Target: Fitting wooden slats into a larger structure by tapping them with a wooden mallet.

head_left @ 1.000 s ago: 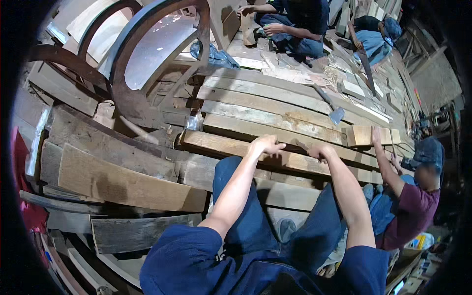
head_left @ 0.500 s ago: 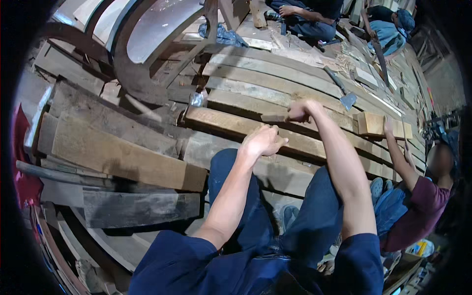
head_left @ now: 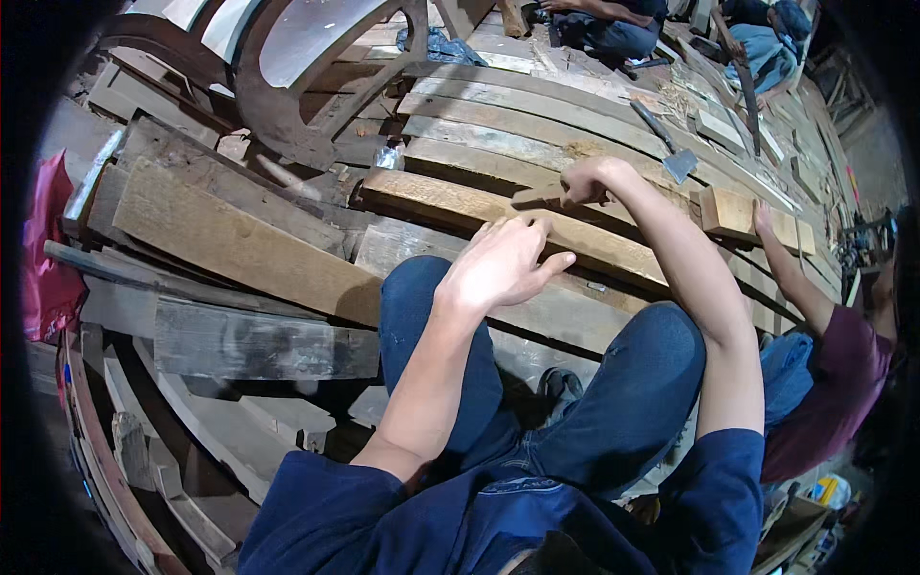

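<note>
A long squared wooden beam (head_left: 431, 198) lies across in front of my knees, on a row of planks. My left hand (head_left: 500, 261) lies palm down over its near edge, fingers stretched and thumb held apart, with nothing in it. Just beyond and to the right, my right hand (head_left: 594, 180) is bent at the wrist and closed around a flat brown wooden piece (head_left: 533, 197). That piece points left and lies at the beam's far edge. Whether it is a block or part of a tool cannot be told, since my fingers hide its other end. Sawdust (head_left: 582, 149) is heaped behind this hand.
A hatchet (head_left: 679, 166) lies on the planks beyond my right hand. At right, a co-worker's hand touches a pale wooden block (head_left: 732, 211). Boards (head_left: 230, 240) are stacked at left, below a curved dark wooden frame (head_left: 278, 120). Other people sit at the back.
My view has shifted, so the beam appears higher. My left hand's fingers, curled before, are stretched out now. My right hand still grips the brown piece, which lies closer to the beam's top.
</note>
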A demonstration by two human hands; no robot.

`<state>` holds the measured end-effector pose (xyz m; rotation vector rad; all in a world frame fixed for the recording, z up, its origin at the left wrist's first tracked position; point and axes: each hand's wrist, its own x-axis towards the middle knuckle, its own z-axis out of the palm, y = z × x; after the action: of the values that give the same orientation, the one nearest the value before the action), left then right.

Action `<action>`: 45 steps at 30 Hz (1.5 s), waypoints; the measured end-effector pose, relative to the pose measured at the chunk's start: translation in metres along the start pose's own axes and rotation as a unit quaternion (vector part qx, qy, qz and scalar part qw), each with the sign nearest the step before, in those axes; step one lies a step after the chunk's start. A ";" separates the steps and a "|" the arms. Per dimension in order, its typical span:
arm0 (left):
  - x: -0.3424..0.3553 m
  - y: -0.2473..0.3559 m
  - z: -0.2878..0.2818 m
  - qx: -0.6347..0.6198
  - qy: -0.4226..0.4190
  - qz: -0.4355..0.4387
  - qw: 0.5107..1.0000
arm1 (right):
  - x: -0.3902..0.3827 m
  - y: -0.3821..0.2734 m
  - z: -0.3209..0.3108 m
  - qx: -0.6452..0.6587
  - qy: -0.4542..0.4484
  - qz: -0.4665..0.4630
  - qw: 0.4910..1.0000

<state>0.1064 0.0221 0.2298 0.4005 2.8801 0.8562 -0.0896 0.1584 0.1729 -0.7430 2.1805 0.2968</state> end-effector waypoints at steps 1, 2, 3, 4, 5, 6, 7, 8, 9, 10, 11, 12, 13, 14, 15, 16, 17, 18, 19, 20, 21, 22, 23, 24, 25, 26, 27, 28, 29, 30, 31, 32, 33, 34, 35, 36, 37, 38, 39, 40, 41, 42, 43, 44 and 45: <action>0.001 0.002 0.002 -0.010 -0.008 0.009 1.000 | 0.004 0.000 0.008 0.005 -0.010 0.009 1.000; 0.000 0.005 0.002 -0.007 -0.007 0.012 1.000 | 0.004 -0.002 0.012 0.010 -0.020 0.018 1.000; -0.001 0.007 0.002 -0.016 -0.009 0.015 1.000 | 0.003 -0.004 0.014 0.011 -0.052 0.009 0.999; -0.003 0.008 0.002 -0.026 -0.011 0.019 0.999 | 0.002 -0.005 0.017 0.012 -0.048 0.011 0.999; -0.008 0.006 0.002 -0.037 0.000 0.036 0.999 | -0.004 -0.011 0.017 0.007 -0.047 -0.001 0.999; -0.013 0.005 0.002 -0.036 -0.001 0.035 0.999 | -0.014 -0.021 0.016 0.002 -0.047 -0.014 0.999; -0.017 0.003 0.001 -0.032 0.006 0.039 0.999 | -0.025 -0.028 0.012 0.030 -0.051 0.002 0.998; -0.019 0.004 0.001 -0.030 0.011 0.047 0.998 | -0.030 -0.028 0.013 0.034 -0.038 0.026 0.998; -0.021 0.005 0.000 -0.022 0.009 0.050 0.998 | -0.032 -0.025 0.011 0.019 -0.021 0.006 1.000; -0.021 0.006 -0.003 0.002 -0.003 0.046 0.999 | -0.035 -0.023 0.010 0.004 -0.005 -0.014 1.000; -0.023 0.010 -0.007 -0.006 -0.008 0.048 0.999 | -0.047 -0.028 0.010 -0.004 0.034 0.007 0.999; -0.025 0.010 -0.010 -0.009 -0.012 0.048 0.999 | -0.067 -0.041 -0.001 0.010 0.014 0.024 1.000; -0.025 0.006 -0.008 -0.015 -0.005 0.060 0.998 | -0.065 -0.043 -0.001 0.000 0.010 0.013 1.000; -0.025 0.005 -0.007 -0.022 -0.015 0.053 0.998 | -0.069 -0.043 -0.002 -0.010 0.008 0.006 1.000; -0.023 0.003 -0.005 -0.012 -0.015 0.059 0.998 | -0.074 -0.046 -0.002 -0.009 0.013 0.005 1.000; -0.021 0.000 -0.005 -0.003 -0.016 0.065 0.998 | -0.077 -0.046 -0.003 0.002 0.004 0.000 1.000; -0.020 0.000 -0.006 -0.010 -0.034 0.058 0.998 | -0.078 -0.045 -0.001 0.005 0.008 0.010 1.000; -0.020 0.001 -0.005 -0.009 -0.037 0.064 0.997 | -0.080 -0.043 0.000 0.008 0.013 0.021 1.000; -0.020 0.003 -0.005 -0.006 -0.028 0.061 0.998 | -0.083 -0.039 0.000 0.013 0.014 0.025 1.000; -0.018 0.005 -0.004 -0.002 -0.019 0.059 0.998 | -0.088 -0.037 -0.001 0.019 -0.002 0.047 0.999; -0.015 0.007 -0.003 -0.022 -0.042 0.038 0.998 | -0.093 -0.035 -0.001 0.026 -0.017 0.068 0.997; -0.015 0.010 -0.003 -0.020 -0.044 0.044 0.998 | -0.097 -0.033 0.001 0.030 -0.015 0.072 0.997; -0.018 0.010 -0.004 -0.005 -0.052 0.038 0.998 | -0.102 -0.040 0.000 0.027 -0.025 0.086 0.996; -0.020 0.012 -0.005 0.009 -0.060 0.037 0.998 | -0.111 -0.045 0.000 0.023 -0.034 0.104 0.994; -0.022 0.008 -0.003 0.002 -0.050 0.046 0.998 | -0.120 -0.049 -0.002 0.034 -0.028 0.102 0.994; -0.022 0.010 -0.002 0.004 -0.052 0.051 0.997 | -0.122 -0.045 0.001 0.038 -0.026 0.106 0.993; -0.022 0.012 -0.002 0.012 -0.045 0.062 0.997 | -0.122 -0.040 0.003 0.056 -0.025 0.109 0.992; -0.023 0.013 -0.001 0.019 -0.037 0.073 0.997 | -0.123 -0.036 0.005 0.074 -0.023 0.111 0.991; -0.023 0.014 -0.001 0.020 -0.038 0.075 0.996 | -0.120 -0.034 0.007 0.064 -0.013 0.132 0.989; -0.023 0.015 -0.001 0.022 -0.041 0.066 0.997 | -0.119 -0.030 0.008 0.067 -0.012 0.133 0.989; -0.023 0.017 0.000 0.023 -0.043 0.057 0.997 | -0.118 -0.025 0.009 0.070 -0.021 0.118 0.990; -0.024 0.015 -0.001 0.024 -0.044 0.046 0.998 | -0.118 -0.027 0.007 0.072 -0.030 0.100 0.992; -0.025 0.014 0.000 0.025 -0.046 0.046 0.998 | -0.119 -0.028 0.004 0.049 -0.045 0.084 0.994; -0.024 0.012 0.002 0.018 -0.046 0.046 0.998 | -0.120 -0.028 0.005 0.050 -0.046 0.084 0.994; -0.024 0.014 0.003 0.010 -0.045 0.045 0.998 | -0.125 -0.030 0.006 0.036 -0.024 0.095 0.995; -0.024 0.016 0.004 0.006 -0.045 0.046 0.998 | -0.130 -0.031 0.008 0.022 -0.003 0.106 0.994; -0.023 0.018 0.005 0.014 -0.039 0.055 0.998 | -0.137 -0.029 0.008 0.039 -0.009 0.112 0.993; -0.027 0.017 0.001 0.026 -0.032 0.054 0.998 | -0.131 -0.031 0.007 0.034 -0.012 0.104 0.994; -0.031 0.018 -0.005 0.033 -0.042 0.046 0.997 | -0.127 -0.033 0.007 0.030 -0.007 0.089 0.996; -0.033 0.016 -0.008 0.019 -0.046 0.044 0.998 | -0.120 -0.037 0.006 0.026 -0.003 0.074 0.997; -0.035 0.013 -0.009 0.017 -0.042 0.038 0.998 | -0.121 -0.043 0.004 0.007 -0.034 0.099 0.995; -0.031 0.021 -0.005 0.012 -0.042 0.052 0.998 | -0.138 -0.038 0.008 0.013 -0.039 0.115 0.992; -0.027 0.028 -0.003 0.004 -0.046 0.065 0.997 | -0.156 -0.036 0.011 0.013 -0.028 0.166 0.986; -0.039 0.010 -0.008 0.023 -0.037 0.031 0.999 | -0.143 -0.063 0.004 -0.002 -0.016 0.163 0.986; -0.045 0.001 -0.010 0.029 -0.028 0.022 0.999 | -0.152 -0.081 -0.004 -0.015 -0.018 0.157 0.987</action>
<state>0.1485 0.0053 0.2400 0.4864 2.8601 0.7555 0.0341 0.1548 0.2928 -0.4045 2.2593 0.5001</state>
